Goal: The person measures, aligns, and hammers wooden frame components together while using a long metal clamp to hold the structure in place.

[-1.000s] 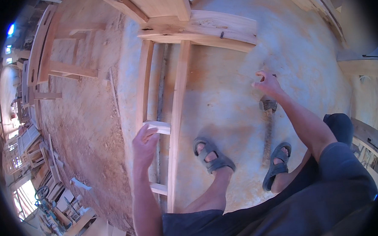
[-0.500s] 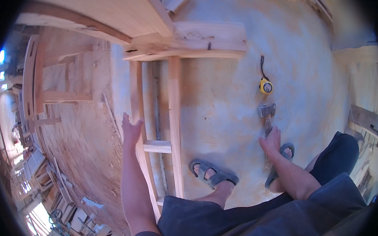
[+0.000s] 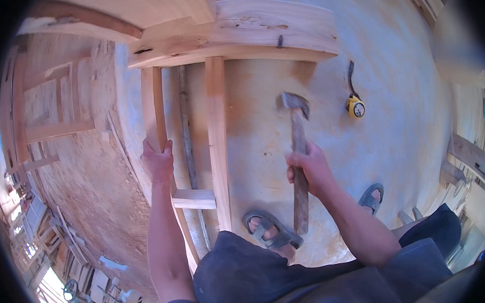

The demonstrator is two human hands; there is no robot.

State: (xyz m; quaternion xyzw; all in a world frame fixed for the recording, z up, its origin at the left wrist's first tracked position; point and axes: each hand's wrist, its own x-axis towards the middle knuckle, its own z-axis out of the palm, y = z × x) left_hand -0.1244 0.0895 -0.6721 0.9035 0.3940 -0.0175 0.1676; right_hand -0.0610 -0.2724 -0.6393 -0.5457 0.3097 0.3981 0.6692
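My right hand (image 3: 309, 167) is wrapped round the wooden handle of a hammer (image 3: 297, 129), raised off the floor with its metal head pointing away from me. With my left hand (image 3: 158, 160) I grip the left rail of a wooden frame (image 3: 218, 136). Two long rails run from near my lap to a thick timber beam (image 3: 242, 33), and a short crosspiece (image 3: 194, 198) joins them. The hammer is to the right of the right rail, apart from it.
On the floor to the right lies a yellow tape measure (image 3: 356, 107) with a black strap. A wide board (image 3: 174, 7) meets the beam at the far left. My sandalled foot (image 3: 269, 227) stands beside the frame. Timber offcuts (image 3: 60, 238) are piled at the left.
My right hand has lifted the hammer from the floor and brought it left toward the frame. My left hand, open beside the left rail before, has closed on it.
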